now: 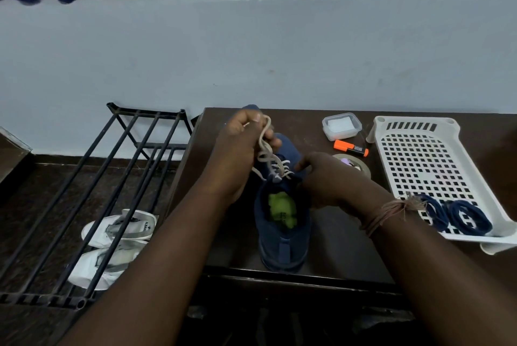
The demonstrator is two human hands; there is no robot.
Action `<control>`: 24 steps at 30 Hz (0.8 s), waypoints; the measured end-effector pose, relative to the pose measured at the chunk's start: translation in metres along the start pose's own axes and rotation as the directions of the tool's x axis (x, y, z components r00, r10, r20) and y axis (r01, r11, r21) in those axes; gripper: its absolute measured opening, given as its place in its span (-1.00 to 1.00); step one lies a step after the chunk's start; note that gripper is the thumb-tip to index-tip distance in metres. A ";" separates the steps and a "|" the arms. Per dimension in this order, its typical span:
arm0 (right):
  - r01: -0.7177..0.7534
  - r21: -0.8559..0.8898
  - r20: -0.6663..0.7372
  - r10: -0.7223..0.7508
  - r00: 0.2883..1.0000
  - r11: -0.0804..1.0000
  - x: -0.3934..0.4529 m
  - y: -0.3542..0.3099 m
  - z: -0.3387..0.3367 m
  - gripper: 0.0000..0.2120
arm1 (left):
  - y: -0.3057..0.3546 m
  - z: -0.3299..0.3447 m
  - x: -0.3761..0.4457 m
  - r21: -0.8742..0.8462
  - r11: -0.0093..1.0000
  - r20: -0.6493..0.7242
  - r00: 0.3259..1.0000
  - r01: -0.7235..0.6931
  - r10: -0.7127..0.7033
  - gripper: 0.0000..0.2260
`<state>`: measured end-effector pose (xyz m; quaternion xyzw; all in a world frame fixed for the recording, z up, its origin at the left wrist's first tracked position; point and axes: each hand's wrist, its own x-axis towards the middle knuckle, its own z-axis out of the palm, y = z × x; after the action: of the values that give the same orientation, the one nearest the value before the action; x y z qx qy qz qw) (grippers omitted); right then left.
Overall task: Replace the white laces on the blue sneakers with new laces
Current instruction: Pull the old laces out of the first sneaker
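While the left hand (242,147) is raised above the toe with its fingers curled around a pulled-up loop of the white lace (266,149), the right hand (326,180) grips the blue sneaker (282,233) at its right side. The sneaker stands on the dark table (335,247), heel toward the person. Two coiled navy laces (458,215) lie in the white tray (419,155) on the right.

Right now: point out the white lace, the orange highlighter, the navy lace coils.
white lace (265,149), head view, on the slack strands below the left hand.
orange highlighter (350,148), head view, mid-barrel.
navy lace coils (470,217), head view, on the right coil, in the tray.
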<state>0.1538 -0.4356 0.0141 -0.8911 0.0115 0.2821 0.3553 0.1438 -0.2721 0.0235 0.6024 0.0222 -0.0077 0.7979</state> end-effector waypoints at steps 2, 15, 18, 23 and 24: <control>0.016 -0.030 0.010 -0.016 1.000 0.999 -0.003 -0.004 0.000 -0.75 | 0.003 -0.003 0.005 -0.174 0.984 -0.041 0.999 -0.032 0.025 -0.82; 0.198 0.311 -0.148 -0.159 0.976 0.930 0.008 0.007 0.001 -0.74 | 0.001 -0.011 -0.001 0.570 0.821 -0.101 0.990 -0.027 0.102 -0.75; 0.173 0.162 -0.207 -0.137 0.969 0.972 0.014 0.011 0.003 -0.67 | -0.002 -0.021 -0.004 0.749 0.658 -0.075 0.997 0.076 -0.029 -0.94; 0.244 -0.051 -0.115 -0.249 0.962 0.968 0.003 0.001 0.008 -0.26 | -0.004 -0.022 -0.015 0.941 0.332 -0.001 0.977 0.073 -0.212 -0.93; 0.277 -0.119 -0.108 -0.290 0.951 0.953 0.002 -0.001 0.011 -0.23 | -0.004 -0.023 -0.015 0.948 0.310 -0.001 0.979 0.065 -0.202 -0.92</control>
<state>0.1503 -0.4277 0.0069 -0.9163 -0.1092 0.1723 0.3447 0.1281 -0.2515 0.0138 0.9479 0.0165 -0.1205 0.2945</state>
